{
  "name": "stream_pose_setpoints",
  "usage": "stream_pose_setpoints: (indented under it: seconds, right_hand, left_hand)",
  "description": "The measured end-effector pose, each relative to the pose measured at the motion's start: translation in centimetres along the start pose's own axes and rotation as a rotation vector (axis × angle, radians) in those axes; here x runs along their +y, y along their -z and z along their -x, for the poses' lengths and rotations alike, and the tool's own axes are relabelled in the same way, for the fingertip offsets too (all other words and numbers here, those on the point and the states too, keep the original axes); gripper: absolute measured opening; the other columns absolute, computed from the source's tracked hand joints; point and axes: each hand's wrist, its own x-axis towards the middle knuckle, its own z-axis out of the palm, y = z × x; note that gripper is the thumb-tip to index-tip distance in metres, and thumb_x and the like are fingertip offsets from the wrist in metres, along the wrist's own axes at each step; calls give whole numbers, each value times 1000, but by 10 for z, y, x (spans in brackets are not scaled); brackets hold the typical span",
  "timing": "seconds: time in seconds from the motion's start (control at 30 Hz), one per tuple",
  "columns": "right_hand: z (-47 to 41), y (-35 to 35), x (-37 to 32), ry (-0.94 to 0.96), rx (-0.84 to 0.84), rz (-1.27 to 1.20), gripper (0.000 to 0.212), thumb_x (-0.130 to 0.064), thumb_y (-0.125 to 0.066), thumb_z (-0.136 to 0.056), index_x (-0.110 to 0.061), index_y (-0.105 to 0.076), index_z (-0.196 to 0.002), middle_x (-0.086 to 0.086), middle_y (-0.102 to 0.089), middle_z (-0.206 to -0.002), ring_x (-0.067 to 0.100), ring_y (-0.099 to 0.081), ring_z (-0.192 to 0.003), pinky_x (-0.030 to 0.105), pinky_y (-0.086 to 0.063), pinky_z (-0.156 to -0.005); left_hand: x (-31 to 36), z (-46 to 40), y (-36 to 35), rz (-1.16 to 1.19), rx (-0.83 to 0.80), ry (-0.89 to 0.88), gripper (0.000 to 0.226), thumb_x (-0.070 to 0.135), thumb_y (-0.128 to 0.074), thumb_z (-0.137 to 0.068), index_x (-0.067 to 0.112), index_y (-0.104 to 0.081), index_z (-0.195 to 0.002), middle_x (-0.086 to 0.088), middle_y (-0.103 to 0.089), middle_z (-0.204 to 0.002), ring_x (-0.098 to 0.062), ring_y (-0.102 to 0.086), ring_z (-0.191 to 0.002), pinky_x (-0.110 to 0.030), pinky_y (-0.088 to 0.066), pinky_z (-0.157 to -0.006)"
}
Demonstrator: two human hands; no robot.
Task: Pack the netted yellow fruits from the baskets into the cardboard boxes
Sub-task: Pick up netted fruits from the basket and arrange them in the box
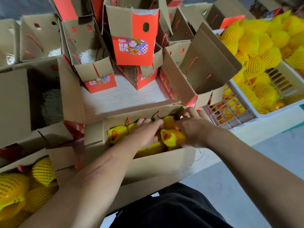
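Head view, only 1 camera: I've got both hands down inside the open cardboard box (148,163) right in front of me. My left hand (146,132) lies flat over the netted yellow fruits (118,134), fingers straight and close together, pressing on top of them, not wrapped round anything. My right hand (192,127) is at the box's far right corner, fingers curled; it sits against a netted fruit (171,137) with its orange flesh showing at the net opening, but I cannot tell if it pinches the net or the box edge, as the fingertips are blurred. I count about 4 netted fruits in this box, packed touching each other. Red rope handles (127,120) hang on the box's far wall. At lower left a second box (54,157) already holds more netted fruits (43,171). At right, a white slatted basket (283,79) is heaped with netted fruits (256,46), well apart from my hands; another basket (230,116) sits lower beside it. Ahead, several open red-printed boxes (133,50) stand on a pale table (121,96), some with white shredded filler (88,55). Black trousers (172,209) at the bottom.
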Motion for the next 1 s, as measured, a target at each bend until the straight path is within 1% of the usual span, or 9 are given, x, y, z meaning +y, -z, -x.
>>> stream_pose_setpoints:
  seconds: [0.1, 0.23, 0.3, 0.43, 0.53, 0.7, 0.83, 0.93, 1.0]
  right_hand:
    - [-14, 10, -16, -5, -90, 198, 29, -27, -61, -92, -28, -63, -121, 2, -59, -128, 28, -33, -128, 45, -22, -106]
    - [-28, 6, -29, 19, -187, 197, 47, -18, -58, -98, -20, -49, -144, 11, -54, -141, 32, -40, -137, 44, -22, -118]
    - [-32, 6, -29, 22, -201, 223, 49, -20, -60, -98, -22, -48, -145, 11, -53, -143, 32, -42, -137, 44, -23, -118]
    - [-33, 5, -24, 55, -182, 137, 53, -19, -62, -95, -25, -43, -145, 9, -54, -142, 32, -43, -135, 45, -26, -115]
    - [-32, 0, -23, 102, -157, 209, 47, -20, -63, -96, -26, -44, -139, 4, -57, -139, 29, -52, -130, 46, -25, -114]
    - [-35, -4, -38, 74, -298, 84, 57, -11, -65, -97, -19, -41, -148, 8, -53, -145, 34, -52, -133, 48, -49, -102]
    - [-37, -2, -36, 131, -305, -20, 55, -6, -66, -96, -11, -44, -146, 11, -54, -143, 33, -55, -130, 40, -50, -101]
    - [-31, 3, -27, 125, -316, -182, 43, -28, -66, -96, -17, -49, -134, 5, -57, -130, 30, -56, -122, 31, -43, -87]
    - [-32, 3, -28, 114, -271, -281, 36, -43, -68, -92, -21, -54, -117, -2, -57, -107, 28, -59, -111, 31, -43, -79]
  left_hand:
    - [-7, 2, 7, -49, -34, -24, 27, 41, -65, -96, 28, -58, -119, 1, -61, -122, -27, -45, -124, -35, -30, -105]
    - [4, 7, 4, -189, -110, -9, 30, 53, -56, -94, 25, -59, -103, 4, -61, -117, -25, -40, -123, -42, -24, -107]
    - [14, 7, 2, -286, -147, 52, 37, 58, -53, -93, 26, -60, -110, 5, -61, -118, -24, -41, -123, -45, -24, -104]
    - [29, 3, 4, -289, -234, 171, 30, 45, -56, -96, 25, -65, -115, -5, -58, -123, -32, -37, -123, -45, -22, -109]
    - [31, 5, 10, -250, -316, 137, 24, 35, -50, -98, 27, -62, -117, -7, -49, -123, -38, -30, -122, -46, -22, -114]
    - [13, 7, 29, -286, -402, 45, 34, 51, -66, -83, 44, -58, -115, 4, -52, -122, -30, -29, -125, -45, -22, -109]
    - [10, 22, 32, -150, -296, -33, 29, 55, -54, -94, 38, -57, -117, 10, -54, -133, -22, -29, -137, -45, -14, -116]
    - [-6, 64, 29, 22, 24, 13, 32, 44, -62, -95, 40, -51, -124, 11, -48, -133, -21, -40, -129, -41, -32, -108]
    - [-13, 88, 33, 37, 81, 146, 30, 46, -67, -92, 34, -54, -116, 8, -55, -122, -23, -54, -120, -38, -43, -98]
